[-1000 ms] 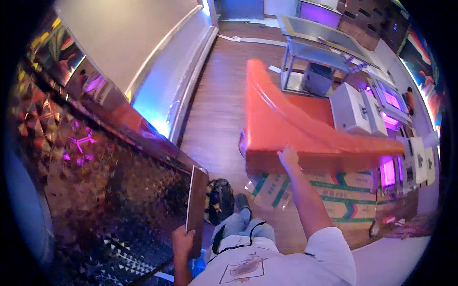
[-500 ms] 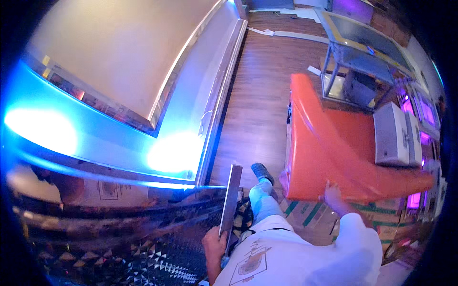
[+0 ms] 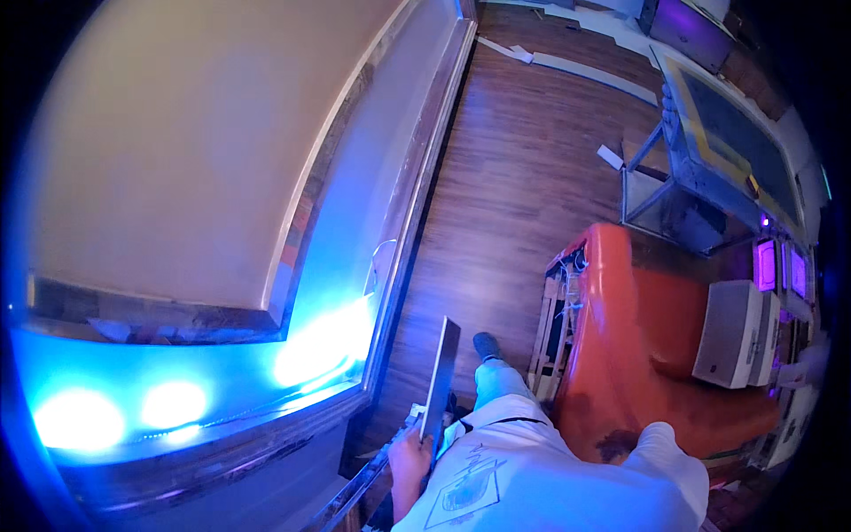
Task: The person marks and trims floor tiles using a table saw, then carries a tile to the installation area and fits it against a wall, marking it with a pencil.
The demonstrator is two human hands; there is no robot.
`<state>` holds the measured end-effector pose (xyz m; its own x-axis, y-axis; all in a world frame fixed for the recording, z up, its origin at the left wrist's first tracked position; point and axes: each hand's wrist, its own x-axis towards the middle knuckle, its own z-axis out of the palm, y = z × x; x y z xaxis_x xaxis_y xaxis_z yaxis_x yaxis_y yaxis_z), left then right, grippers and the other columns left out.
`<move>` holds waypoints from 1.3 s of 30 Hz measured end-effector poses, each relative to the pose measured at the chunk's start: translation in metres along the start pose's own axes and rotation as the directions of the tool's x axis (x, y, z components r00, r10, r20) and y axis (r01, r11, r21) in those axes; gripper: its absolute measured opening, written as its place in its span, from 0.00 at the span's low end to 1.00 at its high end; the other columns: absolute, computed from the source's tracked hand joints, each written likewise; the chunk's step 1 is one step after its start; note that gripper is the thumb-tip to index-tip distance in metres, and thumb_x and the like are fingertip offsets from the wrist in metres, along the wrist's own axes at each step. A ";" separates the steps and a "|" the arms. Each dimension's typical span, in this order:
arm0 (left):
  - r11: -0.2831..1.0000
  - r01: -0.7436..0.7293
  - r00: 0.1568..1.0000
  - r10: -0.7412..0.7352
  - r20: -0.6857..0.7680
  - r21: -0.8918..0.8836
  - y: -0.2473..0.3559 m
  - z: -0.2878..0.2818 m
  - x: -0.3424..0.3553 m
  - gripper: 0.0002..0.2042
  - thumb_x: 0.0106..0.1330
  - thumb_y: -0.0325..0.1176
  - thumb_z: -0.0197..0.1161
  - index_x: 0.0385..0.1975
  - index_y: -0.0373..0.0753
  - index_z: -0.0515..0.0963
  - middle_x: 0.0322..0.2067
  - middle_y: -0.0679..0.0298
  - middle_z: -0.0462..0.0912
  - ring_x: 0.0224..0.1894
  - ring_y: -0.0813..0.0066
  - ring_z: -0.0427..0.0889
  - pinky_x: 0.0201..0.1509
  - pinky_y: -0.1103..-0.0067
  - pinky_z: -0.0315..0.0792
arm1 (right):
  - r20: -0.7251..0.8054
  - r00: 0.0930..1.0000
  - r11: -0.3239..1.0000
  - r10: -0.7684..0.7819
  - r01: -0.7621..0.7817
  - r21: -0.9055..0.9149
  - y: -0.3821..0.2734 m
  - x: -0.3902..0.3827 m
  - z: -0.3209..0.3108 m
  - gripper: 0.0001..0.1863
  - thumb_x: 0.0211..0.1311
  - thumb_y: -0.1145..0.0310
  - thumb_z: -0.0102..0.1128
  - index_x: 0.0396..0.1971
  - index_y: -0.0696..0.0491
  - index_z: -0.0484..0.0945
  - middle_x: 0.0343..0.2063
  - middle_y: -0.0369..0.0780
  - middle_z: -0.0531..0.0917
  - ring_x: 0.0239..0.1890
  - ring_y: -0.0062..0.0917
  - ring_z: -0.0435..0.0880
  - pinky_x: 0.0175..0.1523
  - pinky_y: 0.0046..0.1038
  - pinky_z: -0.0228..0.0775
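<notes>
My left hand (image 3: 410,457) is closed around the lower end of a flat, narrow plank (image 3: 441,377), which stands nearly upright beside my body. The plank looks like a strip of floorboard, with a pale edge and a darker face. My right sleeve (image 3: 660,457) shows at the lower right, beside an orange padded sofa (image 3: 612,346), but the right hand itself is out of sight. On the sofa's near part, close to that sleeve, lies a dark patch whose nature I cannot tell.
A raised frame (image 3: 425,195) with bright blue lights runs along the left. Wood-look floor (image 3: 496,168) stretches ahead. The sofa's open side shows slats and wires. White speaker-like boxes (image 3: 729,332) sit on it. Beyond stands a glass-topped table (image 3: 736,133); white strips (image 3: 585,73) lie on the floor.
I have moved forward past the dark patterned surface on the left. My right hand, earlier resting at the sofa's near edge, has gone out of sight. The plank stays in my left hand.
</notes>
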<state>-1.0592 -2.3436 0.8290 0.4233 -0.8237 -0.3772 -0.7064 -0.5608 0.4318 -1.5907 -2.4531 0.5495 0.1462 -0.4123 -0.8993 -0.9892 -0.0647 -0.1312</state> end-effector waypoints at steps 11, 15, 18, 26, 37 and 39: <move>0.993 0.095 0.995 -0.098 -0.035 -0.074 0.045 -0.039 0.246 0.07 0.59 0.29 0.69 0.36 0.35 0.85 0.35 0.47 0.85 0.39 0.44 0.85 0.44 0.58 0.76 | -0.225 0.892 0.798 -0.393 0.452 0.398 -0.206 0.064 -0.371 0.16 0.70 0.55 0.62 0.36 0.54 0.83 0.26 0.40 0.86 0.30 0.28 0.87 0.39 0.32 0.78; 0.999 -0.032 0.999 0.032 -0.041 0.010 0.084 -0.044 0.363 0.08 0.58 0.31 0.70 0.34 0.35 0.85 0.32 0.48 0.85 0.40 0.47 0.85 0.45 0.59 0.77 | -0.458 0.828 0.660 -0.323 0.544 0.519 -0.240 0.084 -0.500 0.14 0.72 0.59 0.62 0.39 0.56 0.83 0.28 0.39 0.87 0.29 0.24 0.85 0.39 0.29 0.78; 0.981 -0.172 0.985 0.173 -0.002 0.084 0.110 -0.049 0.464 0.08 0.58 0.30 0.67 0.35 0.37 0.86 0.34 0.49 0.86 0.41 0.49 0.86 0.46 0.60 0.78 | -0.490 0.842 0.702 -0.223 0.488 0.518 -0.220 0.138 -0.540 0.13 0.73 0.61 0.59 0.40 0.56 0.83 0.26 0.38 0.86 0.28 0.22 0.84 0.38 0.27 0.77; 0.828 -0.552 0.830 0.534 0.161 0.100 0.290 -0.085 0.736 0.11 0.58 0.31 0.66 0.40 0.39 0.86 0.37 0.52 0.87 0.44 0.50 0.86 0.48 0.60 0.79 | -0.233 0.917 0.078 0.322 0.219 0.972 0.024 0.265 -0.396 0.17 0.70 0.53 0.59 0.38 0.53 0.80 0.36 0.45 0.86 0.34 0.38 0.87 0.45 0.44 0.80; 0.743 -0.663 0.691 0.560 0.457 0.091 0.611 -0.064 1.048 0.13 0.66 0.42 0.63 0.40 0.39 0.85 0.37 0.49 0.86 0.43 0.44 0.84 0.48 0.56 0.78 | -0.020 0.825 0.043 0.564 -0.005 0.999 -0.007 0.415 -0.749 0.22 0.64 0.56 0.65 0.54 0.51 0.77 0.45 0.48 0.85 0.46 0.40 0.86 0.52 0.42 0.77; 0.728 -0.679 0.669 0.557 0.493 0.099 0.666 -0.070 1.077 0.14 0.67 0.43 0.63 0.41 0.40 0.85 0.36 0.48 0.86 0.43 0.44 0.84 0.49 0.55 0.77 | -0.214 0.820 0.246 0.531 0.092 0.965 -0.004 0.433 -0.855 0.24 0.63 0.57 0.66 0.57 0.50 0.77 0.46 0.48 0.85 0.48 0.40 0.86 0.53 0.41 0.77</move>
<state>-1.0338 -3.6100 0.7676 -0.3897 -0.8220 -0.4153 -0.8575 0.1593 0.4892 -1.5200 -3.4088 0.5173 -0.4049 -0.5668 -0.7175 -0.2338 0.8228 -0.5180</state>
